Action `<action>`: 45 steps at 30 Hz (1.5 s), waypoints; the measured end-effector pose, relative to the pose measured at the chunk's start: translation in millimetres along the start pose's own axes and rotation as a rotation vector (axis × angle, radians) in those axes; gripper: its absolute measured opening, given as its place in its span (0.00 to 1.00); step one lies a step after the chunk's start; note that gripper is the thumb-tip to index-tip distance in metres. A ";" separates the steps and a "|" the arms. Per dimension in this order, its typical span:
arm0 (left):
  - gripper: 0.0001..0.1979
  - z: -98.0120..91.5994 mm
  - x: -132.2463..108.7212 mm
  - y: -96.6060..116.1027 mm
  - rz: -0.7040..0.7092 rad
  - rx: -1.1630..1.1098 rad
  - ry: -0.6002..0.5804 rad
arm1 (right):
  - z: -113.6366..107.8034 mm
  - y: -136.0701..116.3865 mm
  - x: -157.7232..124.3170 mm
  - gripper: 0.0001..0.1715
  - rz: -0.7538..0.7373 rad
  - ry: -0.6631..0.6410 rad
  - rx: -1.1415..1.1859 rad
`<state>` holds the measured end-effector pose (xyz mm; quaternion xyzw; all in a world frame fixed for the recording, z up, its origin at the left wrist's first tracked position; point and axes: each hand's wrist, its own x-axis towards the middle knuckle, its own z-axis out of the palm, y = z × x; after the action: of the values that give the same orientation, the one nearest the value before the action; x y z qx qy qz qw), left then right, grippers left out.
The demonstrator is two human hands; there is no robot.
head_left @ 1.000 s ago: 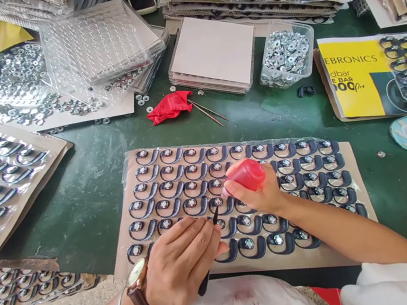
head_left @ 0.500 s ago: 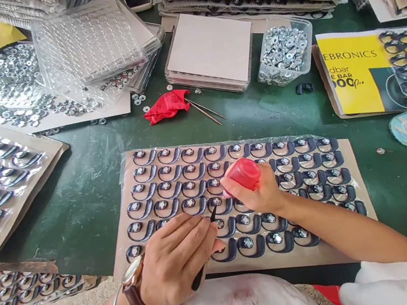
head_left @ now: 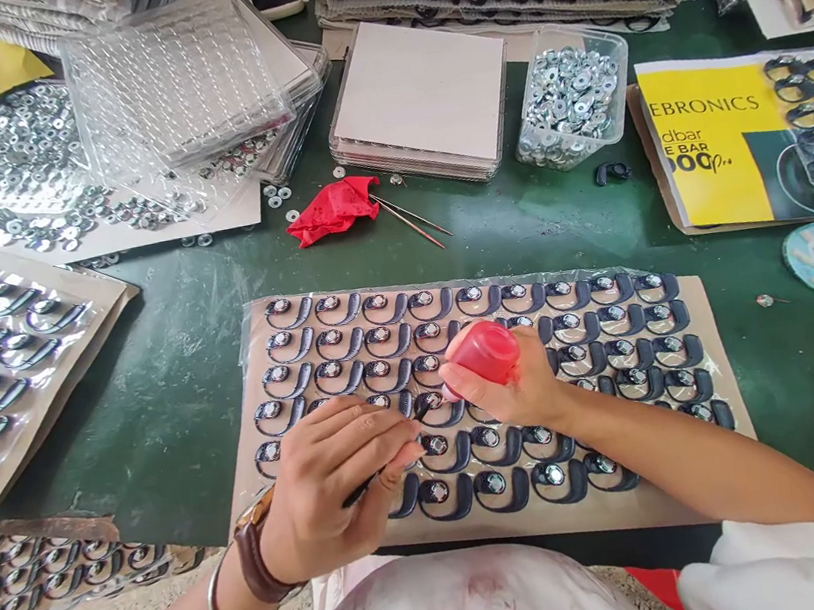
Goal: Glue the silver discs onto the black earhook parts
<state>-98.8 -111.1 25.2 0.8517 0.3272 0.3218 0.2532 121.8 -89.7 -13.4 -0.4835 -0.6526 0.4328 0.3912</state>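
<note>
My right hand [head_left: 528, 379] is wrapped round a small red squeeze bottle [head_left: 487, 352], tipped so its pale nozzle points down and left. Black tweezers [head_left: 424, 410] are pinched in the fingers of my left hand [head_left: 347, 475], which wears a watch and a bangle at the wrist. Their tip and the nozzle are close together over one dark hook-shaped part [head_left: 436, 404] with a shiny round piece on its head. Rows of such parts lie under clear film on a brown card sheet [head_left: 728, 381]; my hands cover some of them. Whether the tips touch the part, I cannot tell.
Behind the sheet lie a red cloth [head_left: 333, 212] and thin metal sticks [head_left: 414, 221]. A clear tub of metal washers [head_left: 571, 100] stands beside stacked flat cases [head_left: 422, 91]. Loose washers [head_left: 27, 136] are at the far left. Another sheet of parts [head_left: 12, 350] lies left.
My left hand has shifted slightly left, and the tweezers now lie at a flatter angle. The squeeze bottle has moved a little left and tilted slightly. The sheet stays in place.
</note>
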 end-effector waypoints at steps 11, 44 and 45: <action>0.09 -3.6 3.2 -8.8 -0.092 -0.078 0.002 | 2.2 0.7 -1.5 0.12 -0.223 0.000 -0.059; 0.08 8.1 13.5 -1.2 0.270 0.385 -0.050 | -7.9 12.2 31.5 0.11 -0.224 0.039 -0.061; 0.08 8.5 13.3 -1.3 0.271 0.382 -0.047 | -8.0 12.3 31.6 0.10 -0.245 0.049 -0.061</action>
<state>-85.6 -102.5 23.7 0.9275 0.2590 0.2649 0.0493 125.7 -55.6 -19.5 -0.4225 -0.7098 0.3497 0.4420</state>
